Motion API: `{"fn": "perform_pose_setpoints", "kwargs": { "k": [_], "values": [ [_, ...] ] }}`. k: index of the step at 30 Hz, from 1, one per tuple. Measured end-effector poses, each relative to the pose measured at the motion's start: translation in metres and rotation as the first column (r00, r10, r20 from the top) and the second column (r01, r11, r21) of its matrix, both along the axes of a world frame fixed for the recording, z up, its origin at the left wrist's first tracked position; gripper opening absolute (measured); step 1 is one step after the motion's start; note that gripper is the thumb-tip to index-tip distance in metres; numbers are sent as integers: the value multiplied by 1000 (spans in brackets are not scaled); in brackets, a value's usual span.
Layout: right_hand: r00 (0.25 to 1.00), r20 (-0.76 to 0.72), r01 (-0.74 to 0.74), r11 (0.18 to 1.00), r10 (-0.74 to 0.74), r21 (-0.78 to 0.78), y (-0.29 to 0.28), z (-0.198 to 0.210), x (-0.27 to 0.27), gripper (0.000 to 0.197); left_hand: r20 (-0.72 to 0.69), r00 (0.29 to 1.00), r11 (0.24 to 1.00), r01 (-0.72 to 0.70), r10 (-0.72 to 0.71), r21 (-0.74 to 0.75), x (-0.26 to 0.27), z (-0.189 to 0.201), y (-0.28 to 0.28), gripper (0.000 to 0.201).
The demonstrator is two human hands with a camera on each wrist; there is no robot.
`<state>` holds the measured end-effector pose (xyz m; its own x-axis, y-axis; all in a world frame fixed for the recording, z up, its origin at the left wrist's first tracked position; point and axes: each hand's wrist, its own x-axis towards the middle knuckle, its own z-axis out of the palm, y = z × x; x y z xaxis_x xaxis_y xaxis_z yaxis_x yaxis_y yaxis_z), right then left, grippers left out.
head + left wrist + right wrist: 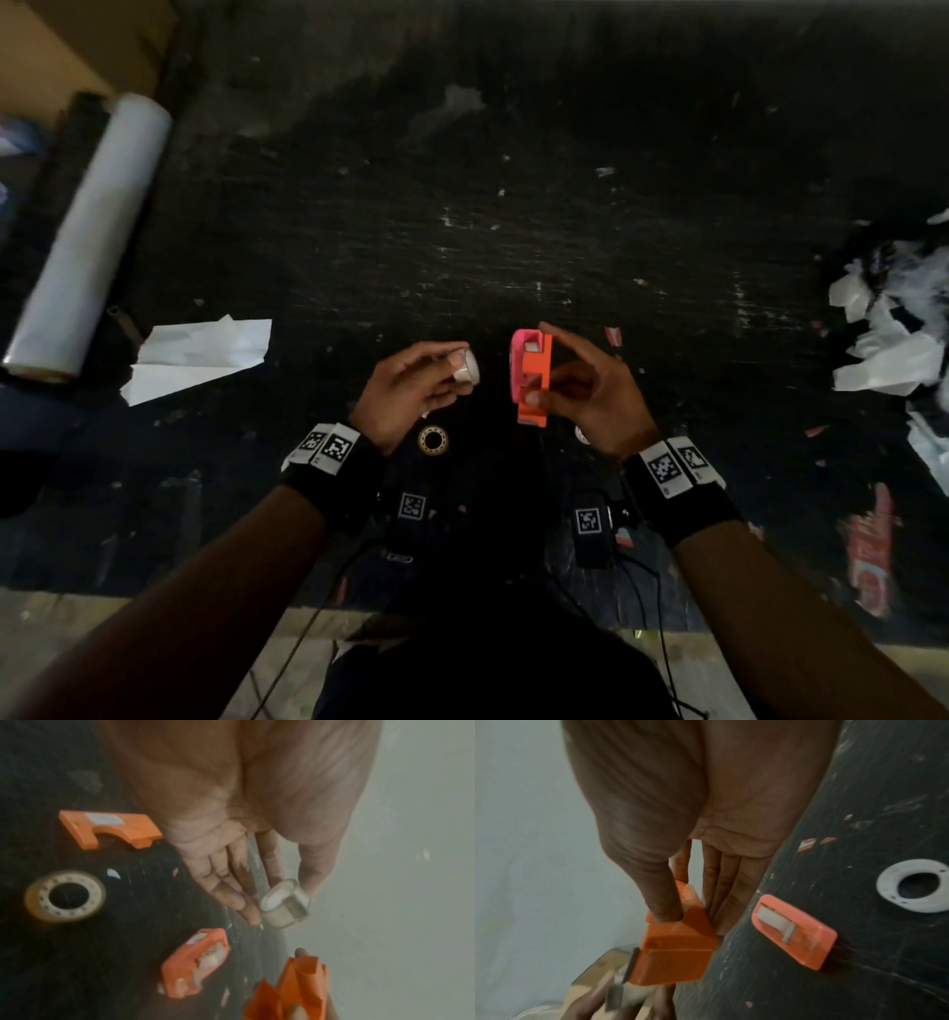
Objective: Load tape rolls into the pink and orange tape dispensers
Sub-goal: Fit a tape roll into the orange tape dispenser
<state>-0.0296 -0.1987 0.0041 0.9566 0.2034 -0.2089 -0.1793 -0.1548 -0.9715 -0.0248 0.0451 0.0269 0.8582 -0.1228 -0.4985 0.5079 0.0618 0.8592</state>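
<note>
Orange dispenser [534, 383] pinched in right hand [590, 395], cavity facing left; left hand [411, 390] fingertips grip small tape roll [466, 371], poised for insertion.

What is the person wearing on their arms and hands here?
Both hands, left and right, are bare, with no gloves. The forearms are bare too. Each wrist carries a black band topped with white tags printed in black square codes. Thin black cables trail back towards the body.
</note>
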Motion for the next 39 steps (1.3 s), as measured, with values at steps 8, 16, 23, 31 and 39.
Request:
{"fn": "perform_pose_setpoints", "kwargs": {
  "k": [8,16,23,31,39],
  "values": [
    [997,66,-46,999,44,29,17,11,2,86,-75,991,920,-127,107,-371,1,9,0,42],
    [998,64,-19,998,16,56,21,26,3,85,-56,992,858,-128,115,-497,5,13,-1,39],
    [997,66,-34,996,28,83,32,36,-6,84,-86,985,846,-174,151,-504,4,10,-10,31],
    [999,47,16,994,-21,106,44,32,-4,83,36,996,885,-54,79,-462,1,5,-14,46],
    [1000,13,-1,995,0,103,41,37,-2,82,251,968,981,71,-24,-182,4,4,-2,50]
  ]
}}
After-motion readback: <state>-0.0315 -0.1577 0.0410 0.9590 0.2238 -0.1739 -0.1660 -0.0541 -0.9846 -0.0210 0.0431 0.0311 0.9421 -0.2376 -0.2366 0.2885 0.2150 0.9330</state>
